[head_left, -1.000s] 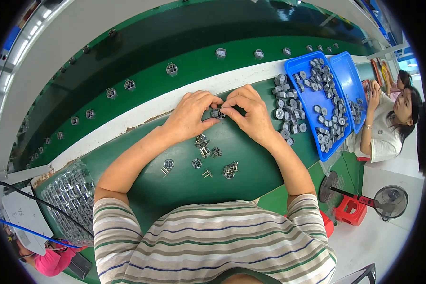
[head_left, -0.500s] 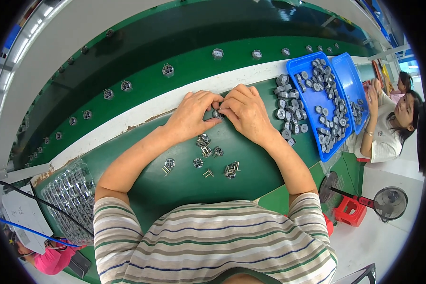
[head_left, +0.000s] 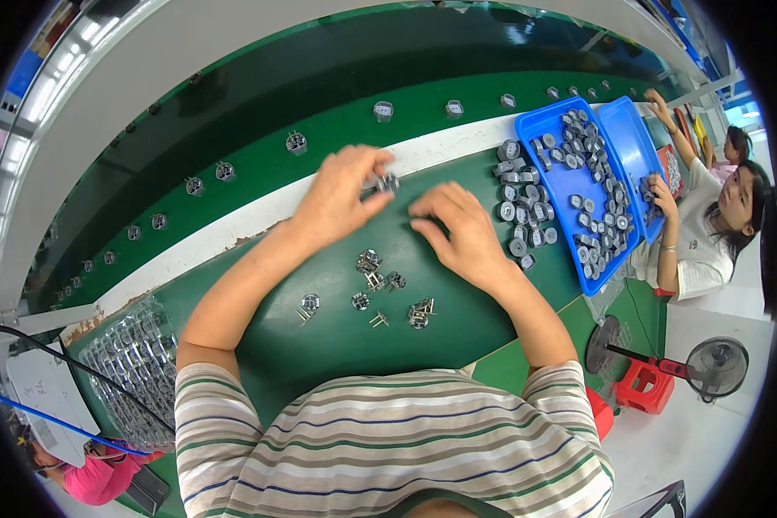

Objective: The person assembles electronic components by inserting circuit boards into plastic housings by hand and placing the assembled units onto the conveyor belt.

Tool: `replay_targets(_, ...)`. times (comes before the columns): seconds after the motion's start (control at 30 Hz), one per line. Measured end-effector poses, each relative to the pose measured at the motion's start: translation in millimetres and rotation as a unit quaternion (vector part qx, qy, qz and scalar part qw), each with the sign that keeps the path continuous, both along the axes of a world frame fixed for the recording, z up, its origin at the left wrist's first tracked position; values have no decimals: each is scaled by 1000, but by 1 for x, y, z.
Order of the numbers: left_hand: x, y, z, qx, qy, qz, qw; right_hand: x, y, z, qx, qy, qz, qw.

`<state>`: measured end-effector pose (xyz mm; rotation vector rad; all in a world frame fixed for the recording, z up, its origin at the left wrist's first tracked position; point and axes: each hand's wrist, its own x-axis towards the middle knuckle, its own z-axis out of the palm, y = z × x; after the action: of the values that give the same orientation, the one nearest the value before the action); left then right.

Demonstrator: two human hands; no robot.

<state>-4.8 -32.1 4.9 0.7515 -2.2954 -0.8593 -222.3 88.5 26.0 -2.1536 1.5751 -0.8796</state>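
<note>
Left of the tray (head_left: 561, 200), a part (head_left: 388, 182) is pinched in the left hand (head_left: 342, 194), while the right hand (head_left: 462, 233), nearer the tray, is held with grip spread.

A red stool (head_left: 653, 401) sits beside a pedestal fan (head_left: 715, 366), and strip lights (head_left: 89, 31) shine at upper left

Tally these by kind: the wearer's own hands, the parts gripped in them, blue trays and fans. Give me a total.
Hands: 2 (left hand, right hand)
Gripped parts: 1 (small part, in the left fingers)
Blue trays: 2 (fuller tray, farther tray)
Fans: 1 (fan)
Total: 6
</note>
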Motion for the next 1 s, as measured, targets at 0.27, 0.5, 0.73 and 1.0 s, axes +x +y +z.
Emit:
replay_targets(0.27, 8, -98, 2, -101, -109, 184, 972, -21, 60, 19, 203, -35, 224, 953)
replay_targets(0.5, -19, -93, -4, -238, -159, 184, 940, -23, 59, 11, 187, -65, 189, 962)
replay_targets(0.73, -30, -82, 2, -179, -151, 97, 967, -13, 55, 12, 209, -92, 113, 967)
replay_targets(1.0, -22, 17, 4, -30, -77, -122, 989, -17, 50, 1, 188, -90, 113, 971)
